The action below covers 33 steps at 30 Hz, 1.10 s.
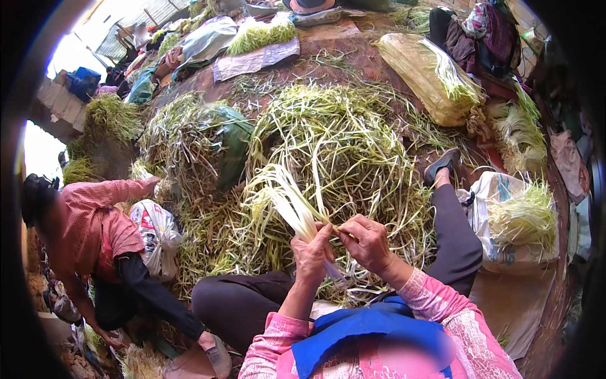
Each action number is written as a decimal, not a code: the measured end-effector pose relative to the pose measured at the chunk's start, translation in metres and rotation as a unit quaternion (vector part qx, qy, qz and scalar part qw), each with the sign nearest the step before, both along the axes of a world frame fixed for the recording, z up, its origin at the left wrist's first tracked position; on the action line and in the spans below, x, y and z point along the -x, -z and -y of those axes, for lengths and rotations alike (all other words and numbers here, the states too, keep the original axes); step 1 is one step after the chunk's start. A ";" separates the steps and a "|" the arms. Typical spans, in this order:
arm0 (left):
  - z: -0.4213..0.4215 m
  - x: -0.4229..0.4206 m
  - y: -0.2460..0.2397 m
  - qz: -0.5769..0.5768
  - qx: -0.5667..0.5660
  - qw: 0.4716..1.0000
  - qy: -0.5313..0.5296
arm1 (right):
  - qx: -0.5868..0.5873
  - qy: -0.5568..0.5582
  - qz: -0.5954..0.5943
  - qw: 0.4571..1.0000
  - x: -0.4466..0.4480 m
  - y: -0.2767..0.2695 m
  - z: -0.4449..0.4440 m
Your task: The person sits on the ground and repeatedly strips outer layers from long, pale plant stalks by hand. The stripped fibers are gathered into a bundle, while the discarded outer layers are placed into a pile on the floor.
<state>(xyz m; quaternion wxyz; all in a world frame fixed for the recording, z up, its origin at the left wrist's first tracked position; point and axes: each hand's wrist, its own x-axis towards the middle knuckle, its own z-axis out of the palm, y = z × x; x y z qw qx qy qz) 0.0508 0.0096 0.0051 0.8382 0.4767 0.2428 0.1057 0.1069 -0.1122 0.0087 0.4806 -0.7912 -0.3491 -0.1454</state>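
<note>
My left hand is closed around a bunch of pale, leafy stalks, their loose tops fanning up and left. Close at its right, my right hand pinches the end of a thin stalk or leaf between thumb and fingers, near the bunch. Beyond both hands lies a large heap of loose green and yellowish stalks, tangled and partly dry. The lower ends of the held bunch are mostly hidden by my left hand.
To the left a co-worker sits beside a white sack and another heap. At right, pale stalks lie on a white packed sack. A yellow sack lies farther back, near another seated person.
</note>
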 end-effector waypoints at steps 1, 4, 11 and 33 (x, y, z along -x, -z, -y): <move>0.000 0.000 0.000 0.004 0.019 1.000 0.004 | -0.009 0.001 0.002 1.000 0.000 0.003 0.001; 0.001 0.000 -0.001 0.009 0.076 0.997 0.010 | -0.023 -0.002 0.014 1.000 -0.001 0.007 0.006; 0.004 -0.001 0.002 -0.001 0.148 0.989 0.017 | -0.020 -0.043 0.074 0.996 -0.003 0.008 0.014; 0.008 0.002 -0.016 -0.071 -0.118 0.987 0.087 | -0.176 -0.111 -0.557 0.804 -0.018 0.025 0.012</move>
